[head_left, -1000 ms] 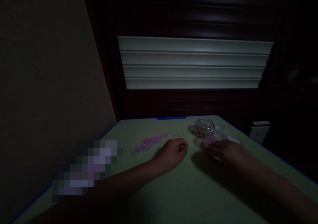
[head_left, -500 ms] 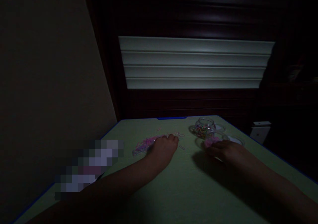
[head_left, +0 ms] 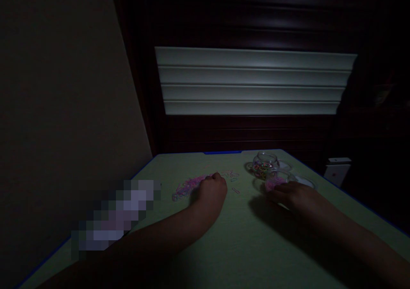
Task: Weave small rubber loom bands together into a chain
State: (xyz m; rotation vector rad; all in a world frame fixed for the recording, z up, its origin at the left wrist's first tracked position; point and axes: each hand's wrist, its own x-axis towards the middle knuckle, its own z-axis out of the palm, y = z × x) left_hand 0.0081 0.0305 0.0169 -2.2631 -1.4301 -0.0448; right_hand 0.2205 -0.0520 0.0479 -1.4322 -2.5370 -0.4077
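Observation:
A loose pile of small pink and purple rubber bands (head_left: 188,186) lies on the pale green table (head_left: 230,246). At the pile's right end is my left hand (head_left: 213,190), its fingers curled together and pointing down; whatever sits between the fingertips is hidden. My right hand (head_left: 293,193) wraps round the near side of a clear jar (head_left: 278,178) with pink bands inside. Several stray bands (head_left: 229,174) and a single band (head_left: 235,190) lie between the two hands.
Just behind stands a second clear round jar (head_left: 265,166) of multicoloured bands, uncovered. Two round clear lids (head_left: 306,181) appear to lie to the right of the jars. A blurred-out flat item (head_left: 118,216) rests at the table's left edge, near the wall (head_left: 64,109).
My left hand has shifted slightly left, uncovering more stray bands at its right, and its fingers are drawn closer together. My right hand stays at the jar.

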